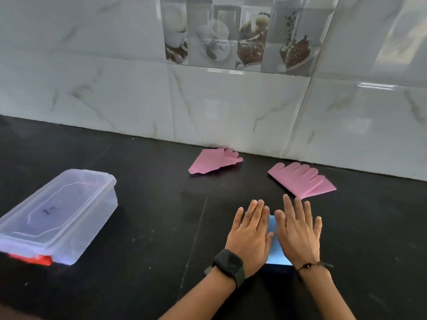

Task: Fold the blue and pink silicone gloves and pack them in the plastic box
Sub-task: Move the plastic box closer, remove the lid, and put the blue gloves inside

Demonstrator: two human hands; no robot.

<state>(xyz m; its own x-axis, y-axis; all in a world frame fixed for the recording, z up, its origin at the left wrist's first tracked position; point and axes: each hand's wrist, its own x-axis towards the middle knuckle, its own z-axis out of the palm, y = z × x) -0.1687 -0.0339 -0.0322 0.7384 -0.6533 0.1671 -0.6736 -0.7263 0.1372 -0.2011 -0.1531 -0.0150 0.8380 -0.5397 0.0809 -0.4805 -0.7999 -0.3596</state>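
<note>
Near centre-right on the black countertop [143, 227], left hand [250, 236] & right hand [298, 234] lie flat, fingers spread, pressing a folded blue silicone glove [273, 248], gripping nothing. Two pink silicone gloves [213, 162] [302, 180] lie far by the wall; lidded clear plastic box [57, 215] sits left. Silicone prob. light, floppy, springy w/ grippy surface, so pinch across the fold edges.

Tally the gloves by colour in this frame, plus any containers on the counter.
Pink gloves: 2, one by the wall, one further right.
Blue gloves: 1 visible, pressed under both hands.
Plastic box: 1, lid on.
Total: 4
</note>
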